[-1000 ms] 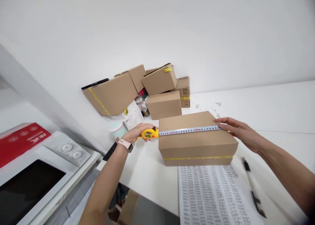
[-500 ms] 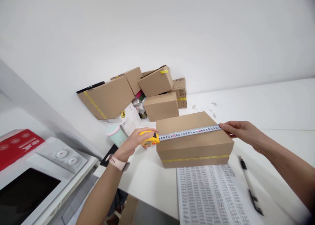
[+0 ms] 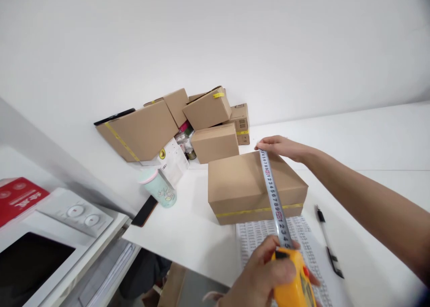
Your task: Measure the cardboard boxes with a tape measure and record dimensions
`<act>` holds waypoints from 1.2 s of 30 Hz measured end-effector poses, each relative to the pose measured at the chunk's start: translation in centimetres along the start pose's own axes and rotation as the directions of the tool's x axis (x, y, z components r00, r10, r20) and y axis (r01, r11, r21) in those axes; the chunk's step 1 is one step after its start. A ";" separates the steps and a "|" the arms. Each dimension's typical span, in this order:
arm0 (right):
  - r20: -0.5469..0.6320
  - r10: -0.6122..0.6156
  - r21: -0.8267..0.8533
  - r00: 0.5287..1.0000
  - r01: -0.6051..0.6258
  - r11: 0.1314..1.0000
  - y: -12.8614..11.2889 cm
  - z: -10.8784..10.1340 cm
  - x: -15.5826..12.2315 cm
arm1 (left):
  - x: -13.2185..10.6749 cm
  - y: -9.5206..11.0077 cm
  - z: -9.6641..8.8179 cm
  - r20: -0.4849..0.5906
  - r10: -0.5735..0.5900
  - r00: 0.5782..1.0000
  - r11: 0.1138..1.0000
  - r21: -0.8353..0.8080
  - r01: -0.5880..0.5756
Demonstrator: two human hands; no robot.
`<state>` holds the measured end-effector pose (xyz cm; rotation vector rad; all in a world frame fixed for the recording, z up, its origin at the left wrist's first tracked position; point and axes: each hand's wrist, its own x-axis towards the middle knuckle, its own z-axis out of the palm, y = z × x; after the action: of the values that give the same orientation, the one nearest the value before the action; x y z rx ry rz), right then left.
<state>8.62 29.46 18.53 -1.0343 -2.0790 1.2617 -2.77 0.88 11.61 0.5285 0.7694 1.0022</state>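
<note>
A closed cardboard box (image 3: 235, 177) with a yellow strip along its front side lies on the white table. Across its top, from the far edge toward me, runs the silver blade of a tape measure (image 3: 292, 280) with a yellow case. My left hand (image 3: 262, 271) is wrapped round that case, close to me and in front of the box. At the box's far edge, my right hand (image 3: 273, 144) pinches the blade's end. Partly under the box and the tape measure lies a printed sheet (image 3: 248, 239).
A black-and-clear pen (image 3: 327, 242) lies right of the sheet. Several cardboard boxes (image 3: 141, 132) are piled by the wall. A mint tumbler (image 3: 161, 190) stands near a dark flat object (image 3: 144, 212). A white microwave (image 3: 36, 253) with a red box (image 3: 20, 199) on top is at left.
The tape measure has swung from lying lengthwise along the box to crossing it front to back. My left hand came toward me and right; my right hand moved to the far edge.
</note>
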 end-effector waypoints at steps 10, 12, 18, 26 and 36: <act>0.012 0.077 -0.065 0.997 -0.076 0.995 3.3 2.0 5.9 | 3.4 0.7 2.8 -0.206 0.060 0.977 0.988 -0.129 -0.087; 0.023 0.046 -0.016 0.999 -0.045 0.999 4.3 1.9 6.1 | 3.5 0.2 2.6 -0.185 0.045 0.982 0.983 -0.169 -0.077; 0.046 -0.025 0.008 0.999 0.024 1.000 4.9 1.8 5.6 | 3.4 -1.1 3.3 -0.068 0.109 0.992 0.975 -0.186 -0.120; 0.041 -0.072 -0.044 0.997 0.074 0.996 4.7 1.8 5.8 | 3.9 -1.0 3.3 -0.034 0.120 0.992 0.987 -0.105 -0.123; 0.016 -0.030 0.001 0.999 0.030 1.000 3.2 1.3 4.4 | 2.2 0.1 3.7 -0.097 0.065 0.993 0.988 -0.131 -0.077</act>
<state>6.15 33.27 15.24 -0.9927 -2.0985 1.2599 0.73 2.67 13.27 0.3976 0.7634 1.1425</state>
